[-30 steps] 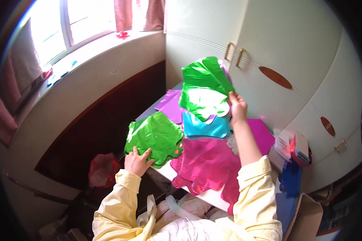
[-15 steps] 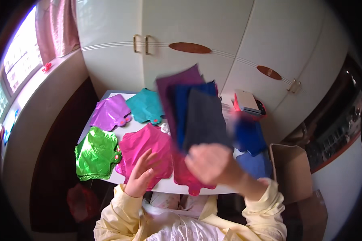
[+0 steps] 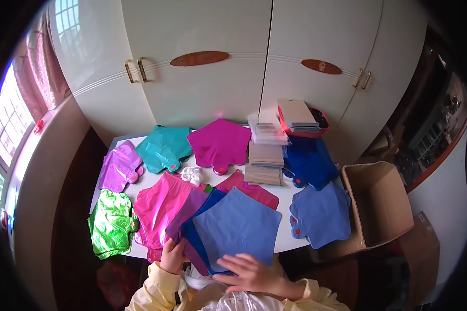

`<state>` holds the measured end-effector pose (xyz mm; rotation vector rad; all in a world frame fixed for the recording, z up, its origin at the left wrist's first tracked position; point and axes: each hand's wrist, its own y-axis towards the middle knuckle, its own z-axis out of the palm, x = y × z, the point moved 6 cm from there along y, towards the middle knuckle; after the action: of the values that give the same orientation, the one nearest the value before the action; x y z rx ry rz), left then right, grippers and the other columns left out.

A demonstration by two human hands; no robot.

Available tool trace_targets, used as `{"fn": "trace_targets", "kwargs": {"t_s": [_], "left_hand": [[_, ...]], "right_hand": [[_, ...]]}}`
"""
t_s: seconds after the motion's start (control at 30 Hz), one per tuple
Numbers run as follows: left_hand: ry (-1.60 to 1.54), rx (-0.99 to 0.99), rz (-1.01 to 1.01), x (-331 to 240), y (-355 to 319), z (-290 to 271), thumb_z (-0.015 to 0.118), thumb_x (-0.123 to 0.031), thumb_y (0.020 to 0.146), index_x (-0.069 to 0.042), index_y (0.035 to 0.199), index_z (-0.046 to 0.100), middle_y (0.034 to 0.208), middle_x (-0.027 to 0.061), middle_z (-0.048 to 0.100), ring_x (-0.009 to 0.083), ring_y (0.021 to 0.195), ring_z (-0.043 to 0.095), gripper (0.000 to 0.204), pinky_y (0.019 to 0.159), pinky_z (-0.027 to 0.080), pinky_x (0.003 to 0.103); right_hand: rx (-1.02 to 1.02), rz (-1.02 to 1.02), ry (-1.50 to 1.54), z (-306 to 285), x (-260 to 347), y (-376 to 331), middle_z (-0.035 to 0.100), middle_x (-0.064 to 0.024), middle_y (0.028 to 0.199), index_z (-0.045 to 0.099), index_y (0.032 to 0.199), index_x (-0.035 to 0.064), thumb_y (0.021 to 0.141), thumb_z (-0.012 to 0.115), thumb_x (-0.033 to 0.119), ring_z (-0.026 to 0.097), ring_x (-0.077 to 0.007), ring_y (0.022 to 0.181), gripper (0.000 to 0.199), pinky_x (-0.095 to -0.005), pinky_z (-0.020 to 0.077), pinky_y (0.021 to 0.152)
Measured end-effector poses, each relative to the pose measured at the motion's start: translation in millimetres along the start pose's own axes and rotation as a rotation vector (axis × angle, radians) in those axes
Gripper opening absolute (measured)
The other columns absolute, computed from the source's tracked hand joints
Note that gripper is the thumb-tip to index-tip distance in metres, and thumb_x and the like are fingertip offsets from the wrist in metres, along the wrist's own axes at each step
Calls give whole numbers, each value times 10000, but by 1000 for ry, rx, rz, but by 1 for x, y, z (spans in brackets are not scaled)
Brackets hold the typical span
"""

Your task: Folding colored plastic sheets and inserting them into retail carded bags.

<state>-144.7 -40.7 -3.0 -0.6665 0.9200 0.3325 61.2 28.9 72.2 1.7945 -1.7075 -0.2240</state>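
A fanned stack of flat, star-shaped foil balloons lies over the table's front edge: a pale blue balloon (image 3: 236,217) on top, a dark blue balloon (image 3: 196,241) beneath it, a purple balloon (image 3: 184,213) lowest. My left hand (image 3: 172,256) pinches the stack's lower left edge. Fingers spread, my right hand (image 3: 249,272) rests against or just above the pale blue balloon's lower edge; contact is unclear. Under the stack show a pink balloon (image 3: 155,202) and a red-pink one (image 3: 251,192). Around them lie green (image 3: 110,220), lilac (image 3: 119,166), teal (image 3: 163,147) and magenta balloons (image 3: 220,142).
On the right are a dark blue balloon pile (image 3: 314,160), a pale blue pile (image 3: 324,212) and an open cardboard box (image 3: 381,233). Stacked cards (image 3: 264,173) stand before a red basket (image 3: 288,127). A white coiled bundle (image 3: 193,175) lies mid-table. White cabinets (image 3: 202,98) rise behind.
The balloon stack held up in my right hand has come down to the table's front. My left hand now grips its edge, and the right hand's fingers have spread. The view has shifted.
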Motion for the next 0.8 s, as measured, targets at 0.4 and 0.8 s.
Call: {"fn": "trace_targets", "kwargs": {"t_s": [0.4, 0.8], "left_hand": [[275, 146, -137, 6, 22, 35, 392, -36, 941, -38, 1185, 522, 1028, 56, 610, 168, 864, 637, 277, 698, 564, 327], [507, 48, 327, -10, 76, 42, 507, -39, 913, -63, 1434, 190, 1196, 113, 509, 189, 1048, 551, 610, 861, 479, 348]], "right_hand": [[-94, 622, -266, -3, -84, -66, 357, -315, 1344, 422, 1291, -12, 849, 581, 491, 418, -478, 1187, 688, -513, 369, 971], [-127, 601, -196, 13, -109, -32, 326, -287, 1377, 439, 1266, -1, 860, 568, 478, 385, -471, 1216, 642, -527, 330, 1012]]}}
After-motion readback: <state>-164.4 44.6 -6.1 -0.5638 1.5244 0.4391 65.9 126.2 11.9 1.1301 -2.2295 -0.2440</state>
